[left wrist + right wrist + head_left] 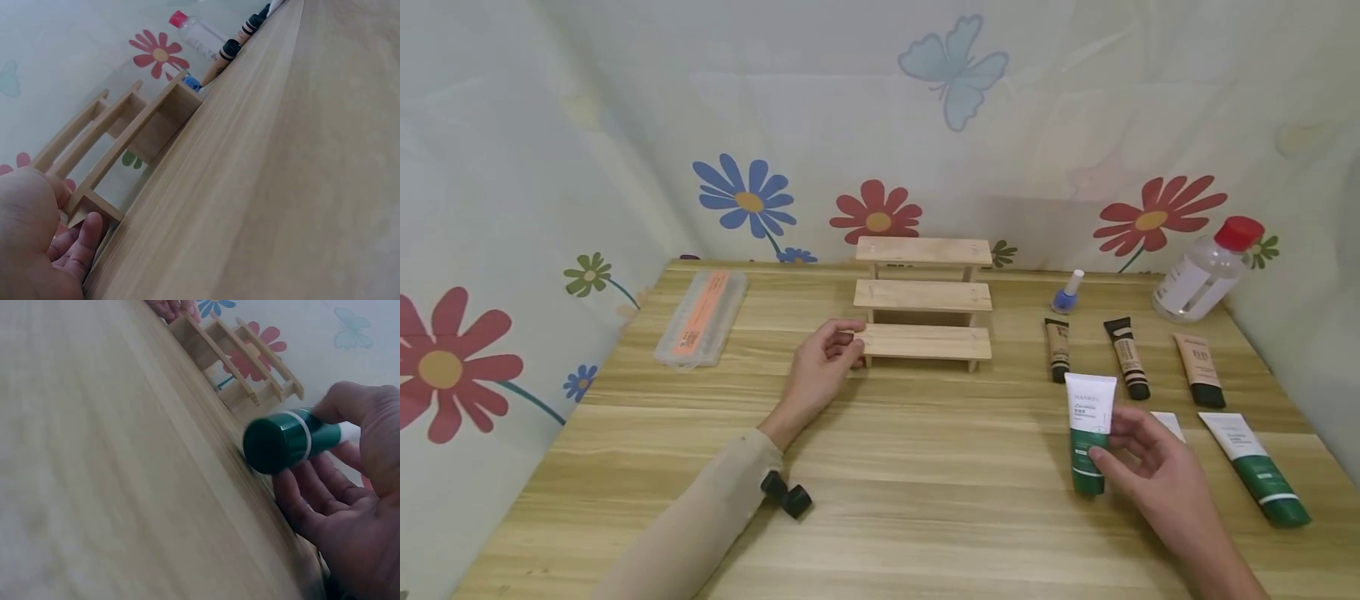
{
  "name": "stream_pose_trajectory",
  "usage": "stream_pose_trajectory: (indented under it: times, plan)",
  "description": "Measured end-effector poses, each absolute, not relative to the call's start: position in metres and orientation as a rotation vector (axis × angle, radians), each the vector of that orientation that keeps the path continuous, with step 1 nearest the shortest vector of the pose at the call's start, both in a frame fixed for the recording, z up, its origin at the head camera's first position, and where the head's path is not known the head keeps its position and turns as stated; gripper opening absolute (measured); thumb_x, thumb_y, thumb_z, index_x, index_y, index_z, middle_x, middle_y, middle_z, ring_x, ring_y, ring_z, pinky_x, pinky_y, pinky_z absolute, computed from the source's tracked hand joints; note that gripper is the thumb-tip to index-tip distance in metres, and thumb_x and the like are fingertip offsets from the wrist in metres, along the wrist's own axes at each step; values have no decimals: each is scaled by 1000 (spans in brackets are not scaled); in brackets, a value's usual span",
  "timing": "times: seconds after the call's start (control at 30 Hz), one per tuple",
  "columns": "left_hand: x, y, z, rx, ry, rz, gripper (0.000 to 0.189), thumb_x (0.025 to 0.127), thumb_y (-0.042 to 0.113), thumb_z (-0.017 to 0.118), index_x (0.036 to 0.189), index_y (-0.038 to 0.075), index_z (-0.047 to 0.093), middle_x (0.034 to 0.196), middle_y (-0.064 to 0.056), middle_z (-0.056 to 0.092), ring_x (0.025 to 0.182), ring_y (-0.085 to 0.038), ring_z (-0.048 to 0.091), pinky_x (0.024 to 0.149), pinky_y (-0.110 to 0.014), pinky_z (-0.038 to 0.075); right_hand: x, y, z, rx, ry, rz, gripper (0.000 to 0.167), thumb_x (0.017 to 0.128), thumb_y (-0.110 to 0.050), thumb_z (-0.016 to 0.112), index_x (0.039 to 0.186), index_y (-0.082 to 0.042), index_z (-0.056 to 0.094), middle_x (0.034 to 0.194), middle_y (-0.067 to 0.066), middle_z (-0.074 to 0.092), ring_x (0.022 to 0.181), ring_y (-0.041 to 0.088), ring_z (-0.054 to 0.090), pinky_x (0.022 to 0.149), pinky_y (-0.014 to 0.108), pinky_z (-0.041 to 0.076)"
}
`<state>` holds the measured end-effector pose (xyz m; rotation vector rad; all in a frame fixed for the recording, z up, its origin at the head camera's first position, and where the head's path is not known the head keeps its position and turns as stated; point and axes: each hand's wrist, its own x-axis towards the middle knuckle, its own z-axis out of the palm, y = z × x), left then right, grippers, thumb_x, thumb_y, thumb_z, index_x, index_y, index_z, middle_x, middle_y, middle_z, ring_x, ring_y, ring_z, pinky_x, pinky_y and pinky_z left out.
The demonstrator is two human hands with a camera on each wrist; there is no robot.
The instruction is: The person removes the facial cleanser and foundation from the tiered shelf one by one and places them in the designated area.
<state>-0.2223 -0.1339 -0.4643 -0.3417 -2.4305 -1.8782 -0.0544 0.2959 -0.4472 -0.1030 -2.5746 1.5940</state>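
Observation:
A three-step wooden stand (922,342) stands near the back wall. My left hand (823,362) grips the left end of its lowest step; in the left wrist view, fingers (90,240) curl at the end leg. To the right, my right hand (1165,475) holds a white and green cream tube (1090,433) above the table, white end up, thumb on its front. The tube's green cap (269,445) faces the right wrist camera. Behind this hand another white tube (1168,423) is mostly hidden. A similar white and green tube (1255,471) lies further right.
Two small tubes (1057,348) (1127,358) and a beige BB tube (1200,371) lie behind the right hand. Beyond them stand a blue nail polish bottle (1065,298) and a clear red-capped bottle (1198,279). A clear plastic case (703,319) lies at the back left.

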Motion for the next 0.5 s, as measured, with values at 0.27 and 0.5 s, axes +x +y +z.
stream_pose_trajectory:
  times: [0.27, 0.5]
  plan:
    - [-223, -132, -465, -334, -2432, -1876, 25, 112, 20, 71, 136, 13, 75, 115, -17, 76, 97, -35, 77, 88, -43, 68, -52, 297, -447, -74, -2728, 1489, 56, 99, -17, 88, 149, -2, 65, 121, 12, 71, 100, 5, 67, 83, 16, 63]
    - [-222, -130, -464, -329, -2427, -1897, 28, 113, 17, 69, 140, 10, 73, 118, -19, 75, 100, -39, 76, 90, -48, 68, -47, 298, -449, 4, -2705, 1386, 58, 98, -10, 88, 151, -6, 64, 122, 13, 72, 96, 4, 69, 78, 16, 63]
